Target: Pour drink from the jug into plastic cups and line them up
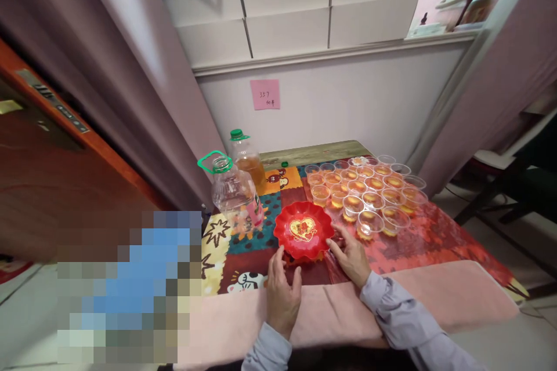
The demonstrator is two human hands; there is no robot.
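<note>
A red scalloped bowl (319, 243) with a gold heart design on its bottom sits on the patterned tablecloth in front of me. My left hand (282, 293) is at its near left edge, fingers stretched and thumb apart, nothing in it. At the bowl's right rim is my right hand (351, 258), fingers apart; whether the fingertips touch the rim I cannot tell. Several clear plastic cups (353, 204) holding amber liquid stand in rows to the right of the bowl. Left of it stands a large clear bottle (230, 194), uncapped, with a green handle.
Behind that bottle is a second one (250, 168) with a green cap and amber liquid. A small green cap (285, 164) lies near the back edge. A pink towel (444, 290) covers the near edge. A wooden door (78, 185) is at left, a pink note (265, 94) on the wall.
</note>
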